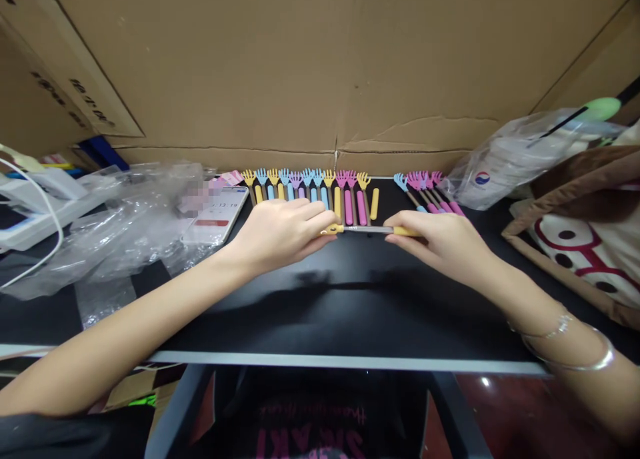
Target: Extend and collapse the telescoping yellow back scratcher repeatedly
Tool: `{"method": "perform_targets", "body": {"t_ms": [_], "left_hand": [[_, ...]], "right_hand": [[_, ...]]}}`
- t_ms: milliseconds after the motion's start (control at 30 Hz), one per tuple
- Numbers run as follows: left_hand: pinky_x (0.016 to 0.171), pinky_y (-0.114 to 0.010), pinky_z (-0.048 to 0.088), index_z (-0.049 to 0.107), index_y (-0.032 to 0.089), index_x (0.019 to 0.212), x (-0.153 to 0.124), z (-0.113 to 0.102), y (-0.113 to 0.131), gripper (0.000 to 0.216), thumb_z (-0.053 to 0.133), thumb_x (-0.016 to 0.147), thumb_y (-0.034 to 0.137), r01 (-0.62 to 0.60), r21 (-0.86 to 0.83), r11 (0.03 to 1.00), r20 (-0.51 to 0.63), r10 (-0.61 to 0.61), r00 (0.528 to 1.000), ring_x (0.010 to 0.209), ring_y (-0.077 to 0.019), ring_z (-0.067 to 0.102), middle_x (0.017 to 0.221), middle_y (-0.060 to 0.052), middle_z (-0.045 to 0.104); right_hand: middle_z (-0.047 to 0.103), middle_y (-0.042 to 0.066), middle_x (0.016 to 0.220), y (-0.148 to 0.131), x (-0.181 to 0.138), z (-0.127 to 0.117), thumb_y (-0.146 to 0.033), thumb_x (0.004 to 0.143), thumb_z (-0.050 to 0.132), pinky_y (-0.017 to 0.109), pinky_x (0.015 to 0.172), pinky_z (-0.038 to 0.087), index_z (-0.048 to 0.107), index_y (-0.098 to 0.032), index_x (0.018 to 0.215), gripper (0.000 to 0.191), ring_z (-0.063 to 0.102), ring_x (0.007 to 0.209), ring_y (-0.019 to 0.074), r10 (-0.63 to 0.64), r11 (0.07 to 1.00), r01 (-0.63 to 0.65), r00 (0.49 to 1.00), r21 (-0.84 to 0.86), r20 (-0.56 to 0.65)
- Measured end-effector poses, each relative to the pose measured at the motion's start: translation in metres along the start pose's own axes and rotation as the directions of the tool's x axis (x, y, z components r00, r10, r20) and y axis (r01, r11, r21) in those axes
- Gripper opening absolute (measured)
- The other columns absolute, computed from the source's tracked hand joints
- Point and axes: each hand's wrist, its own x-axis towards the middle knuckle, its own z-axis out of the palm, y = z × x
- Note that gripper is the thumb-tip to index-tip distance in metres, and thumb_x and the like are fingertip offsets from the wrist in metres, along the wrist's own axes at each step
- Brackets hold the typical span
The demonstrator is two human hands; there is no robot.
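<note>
Both my hands hold one yellow back scratcher (371, 230) level above the black table (320, 312). My left hand (280, 232) pinches its claw end. My right hand (440, 240) grips its yellow handle, and the bare metal shaft shows between the two hands. Just behind, a row of several scratchers (310, 187) in yellow, blue, purple and pink lies side by side with claws pointing away. A smaller bunch of blue and pink scratchers (427, 191) lies to the right of the row.
A phone (216, 214) lies left of the row, beside crumpled clear plastic bags (120, 226). A white power strip and cable (35, 209) sit at the far left. A clear bag (505, 162) and a brown cushion (585, 232) stand at the right. Cardboard boxes (320, 66) wall the back.
</note>
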Motion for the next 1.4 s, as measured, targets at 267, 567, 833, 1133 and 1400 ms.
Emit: {"method": "perform_targets", "body": {"t_ms": [267,567,833,1133,1400], "left_hand": [[0.058,-0.026,0.037,0.06,0.027,0.115,-0.007,-0.011,-0.014,0.032,0.042,0.095,0.043,0.039,-0.026,0.999,0.052,-0.038,0.998,0.09,-0.0165,0.059,0.104,-0.003,0.066],[0.052,-0.027,0.033,0.062,0.028,0.113,-0.015,-0.004,-0.011,0.028,0.048,0.093,0.042,0.078,-0.036,0.996,0.027,-0.077,0.997,0.079,-0.0166,0.059,0.082,-0.001,0.066],[0.08,-0.029,0.045,0.058,0.021,0.112,-0.017,-0.012,-0.016,0.025,0.052,0.09,0.031,0.155,-0.259,0.953,-0.061,-0.176,0.983,0.102,-0.0193,0.056,0.11,-0.006,0.061],[0.079,-0.031,0.043,0.061,0.024,0.109,-0.028,0.02,0.003,0.024,0.044,0.094,0.029,0.053,-0.316,0.947,0.204,0.014,0.979,0.098,-0.0189,0.055,0.113,-0.004,0.059],[0.078,-0.031,0.04,0.062,0.025,0.113,-0.033,0.026,0.012,0.028,0.039,0.097,0.03,0.025,-0.325,0.945,0.282,0.071,0.957,0.094,-0.0173,0.056,0.1,-0.001,0.064]], "right_hand": [[0.069,0.002,0.093,0.018,-0.008,-0.01,-0.041,0.093,0.045,0.023,0.062,0.039,0.062,-0.024,0.107,0.028,0.062,0.075,0.0133,0.014,0.998,-0.014,1.0,0.064,0.004],[0.058,0.005,0.092,0.024,-0.01,-0.009,-0.037,0.092,0.047,0.025,0.068,0.041,0.061,-0.022,0.107,0.026,0.055,0.077,0.0134,-0.04,0.972,0.019,0.996,0.233,0.086],[0.053,0.004,0.083,0.042,-0.011,-0.015,-0.041,0.09,0.049,0.027,0.061,0.04,0.06,-0.02,0.099,0.026,0.051,0.07,0.0128,0.079,0.905,-0.098,0.995,0.413,0.062],[0.048,-0.001,0.071,0.075,-0.02,-0.019,-0.038,0.078,0.063,0.024,0.051,0.034,0.058,-0.022,0.096,0.025,0.046,0.059,0.009,0.619,0.446,-0.379,0.785,0.811,0.027],[0.062,0.011,0.096,0.1,-0.015,0.006,-0.039,0.091,0.042,0.03,0.074,0.045,0.057,-0.015,0.102,0.03,0.056,0.082,0.0161,0.59,0.759,-0.594,0.801,0.265,0.105]]}}
